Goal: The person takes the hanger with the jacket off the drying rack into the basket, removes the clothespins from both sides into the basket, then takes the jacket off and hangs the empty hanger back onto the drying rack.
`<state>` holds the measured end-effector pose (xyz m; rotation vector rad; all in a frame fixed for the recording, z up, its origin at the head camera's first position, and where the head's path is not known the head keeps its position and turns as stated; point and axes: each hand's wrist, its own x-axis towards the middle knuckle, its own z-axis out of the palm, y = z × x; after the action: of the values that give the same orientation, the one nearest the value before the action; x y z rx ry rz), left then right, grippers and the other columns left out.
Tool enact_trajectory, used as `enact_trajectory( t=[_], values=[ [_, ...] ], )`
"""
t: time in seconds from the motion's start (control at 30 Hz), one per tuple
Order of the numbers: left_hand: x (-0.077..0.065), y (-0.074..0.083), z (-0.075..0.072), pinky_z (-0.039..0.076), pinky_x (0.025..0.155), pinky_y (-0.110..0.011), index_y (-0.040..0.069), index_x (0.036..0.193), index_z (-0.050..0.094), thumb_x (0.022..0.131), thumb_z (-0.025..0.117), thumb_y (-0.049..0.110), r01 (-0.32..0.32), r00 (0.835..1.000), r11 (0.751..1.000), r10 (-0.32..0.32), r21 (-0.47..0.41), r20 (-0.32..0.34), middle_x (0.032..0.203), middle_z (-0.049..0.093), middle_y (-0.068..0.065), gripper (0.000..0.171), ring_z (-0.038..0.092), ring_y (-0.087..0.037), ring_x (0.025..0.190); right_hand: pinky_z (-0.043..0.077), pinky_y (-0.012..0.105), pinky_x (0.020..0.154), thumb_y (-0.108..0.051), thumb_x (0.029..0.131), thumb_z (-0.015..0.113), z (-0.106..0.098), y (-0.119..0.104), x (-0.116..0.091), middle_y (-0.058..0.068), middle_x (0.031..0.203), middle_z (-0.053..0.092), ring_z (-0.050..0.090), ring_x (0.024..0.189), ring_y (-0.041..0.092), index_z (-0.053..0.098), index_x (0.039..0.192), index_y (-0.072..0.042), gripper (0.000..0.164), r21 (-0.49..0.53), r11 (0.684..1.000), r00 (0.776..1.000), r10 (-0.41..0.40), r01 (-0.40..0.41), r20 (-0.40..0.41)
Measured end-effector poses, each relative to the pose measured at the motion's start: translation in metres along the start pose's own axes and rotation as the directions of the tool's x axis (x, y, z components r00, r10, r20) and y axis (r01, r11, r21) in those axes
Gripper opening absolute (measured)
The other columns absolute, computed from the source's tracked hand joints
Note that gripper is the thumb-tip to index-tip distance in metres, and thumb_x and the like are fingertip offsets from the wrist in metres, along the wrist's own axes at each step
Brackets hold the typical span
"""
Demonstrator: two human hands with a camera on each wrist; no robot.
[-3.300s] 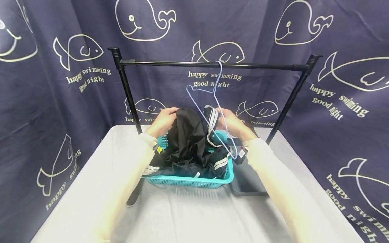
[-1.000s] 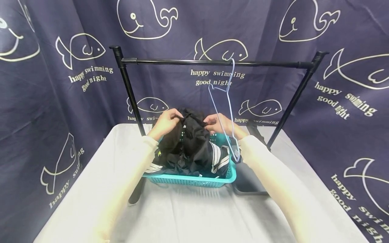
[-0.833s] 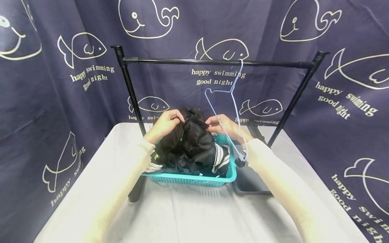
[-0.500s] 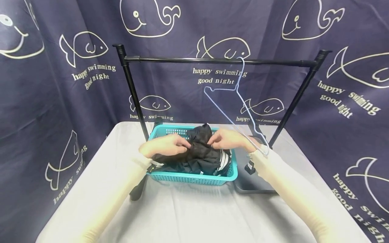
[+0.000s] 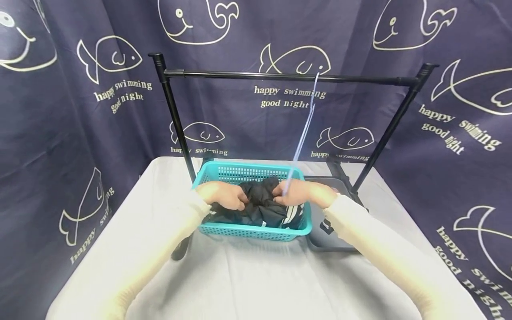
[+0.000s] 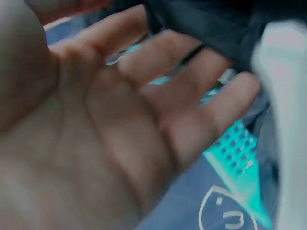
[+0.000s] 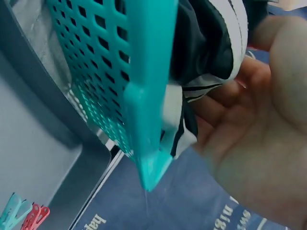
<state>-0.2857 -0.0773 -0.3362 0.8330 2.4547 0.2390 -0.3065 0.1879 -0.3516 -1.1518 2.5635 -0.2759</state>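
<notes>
A black garment with white stripes lies bunched in the turquoise basket; its full shape is folded away. My left hand is at the left of the bunched cloth, fingers bent and holding a fold. In the left wrist view its fingertips meet the dark cloth, somewhat blurred. My right hand grips the cloth on the other side, near the white stripes, and in the right wrist view its fingers curl behind the garment. A light blue hanger hangs from the black rail, almost edge-on, its lower end in front of the right hand.
A grey tray stands right of the basket. In the right wrist view a teal clothespin and a red clothespin lie in it. Black rack posts rise on both sides, above a white tablecloth.
Both hands have come down into the basket, lowering the black garment from its raised position. Its top is now bunched low between them. The hanger has shifted right along the rail and swung edge-on.
</notes>
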Motion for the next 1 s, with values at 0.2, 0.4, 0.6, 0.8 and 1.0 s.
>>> enact_trajectory(
  t=[0.2, 0.4, 0.6, 0.8, 1.0],
  values=[
    [-0.059, -0.027, -0.026, 0.053, 0.093, -0.046, 0.010, 0.135, 0.065, 0.097, 0.060, 0.018, 0.038, 0.947, 0.997, -0.058, -0.070, -0.315, 0.115, 0.074, -0.010, 0.040, 0.069, -0.023, 0.104, 0.052, 0.046, 0.098, -0.040, 0.106, 0.054, -0.009, -0.003, -0.041, 0.005, 0.130, 0.069, 0.069, 0.107, 0.019, 0.063, 0.140, -0.012, 0.045, 0.024, 0.997, 0.976, 0.082, -0.079, -0.201],
    [-0.095, -0.034, -0.013, 0.057, 0.073, -0.039, 0.006, 0.123, 0.069, 0.092, 0.073, 0.022, 0.178, 0.960, 0.982, -0.188, -0.065, -0.207, 0.099, 0.069, -0.007, 0.034, 0.065, -0.020, 0.079, 0.046, 0.050, 0.106, -0.038, 0.097, 0.069, -0.011, -0.008, -0.065, 0.011, 0.137, 0.065, 0.063, 0.118, 0.030, 0.059, 0.145, -0.010, 0.056, -0.029, 0.999, 0.962, 0.031, -0.041, -0.271],
    [-0.076, -0.026, 0.006, 0.054, 0.067, -0.030, 0.008, 0.095, 0.073, 0.079, 0.072, 0.001, 0.198, 0.955, 0.980, -0.198, -0.019, -0.221, 0.081, 0.068, -0.003, 0.017, 0.064, -0.014, 0.062, 0.052, 0.040, 0.086, -0.017, 0.088, 0.074, -0.011, -0.018, -0.062, 0.007, 0.112, 0.069, 0.062, 0.088, 0.015, 0.067, 0.133, -0.008, 0.046, -0.106, 0.994, 0.979, -0.042, 0.020, -0.201],
    [-0.049, -0.011, 0.022, 0.054, 0.079, -0.036, 0.011, 0.089, 0.076, 0.085, 0.070, 0.000, 0.127, 0.976, 0.992, -0.124, 0.007, -0.179, 0.089, 0.071, 0.000, 0.013, 0.059, -0.014, 0.077, 0.049, 0.029, 0.067, -0.007, 0.085, 0.072, 0.001, -0.024, -0.045, -0.004, 0.083, 0.067, 0.053, 0.065, 0.004, 0.075, 0.106, -0.011, 0.021, -0.099, 0.991, 0.991, -0.095, 0.086, -0.090],
    [-0.038, -0.009, 0.043, 0.048, 0.107, -0.047, 0.004, 0.121, 0.072, 0.104, 0.054, 0.024, 0.195, 0.981, 0.980, -0.194, 0.029, -0.020, 0.121, 0.071, -0.010, 0.032, 0.066, -0.025, 0.112, 0.044, 0.027, 0.063, -0.006, 0.088, 0.064, 0.015, -0.032, -0.038, -0.010, 0.069, 0.052, 0.047, 0.065, 0.008, 0.067, 0.084, -0.015, 0.011, -0.063, 0.998, 0.997, 0.009, -0.004, 0.078]
  ],
)
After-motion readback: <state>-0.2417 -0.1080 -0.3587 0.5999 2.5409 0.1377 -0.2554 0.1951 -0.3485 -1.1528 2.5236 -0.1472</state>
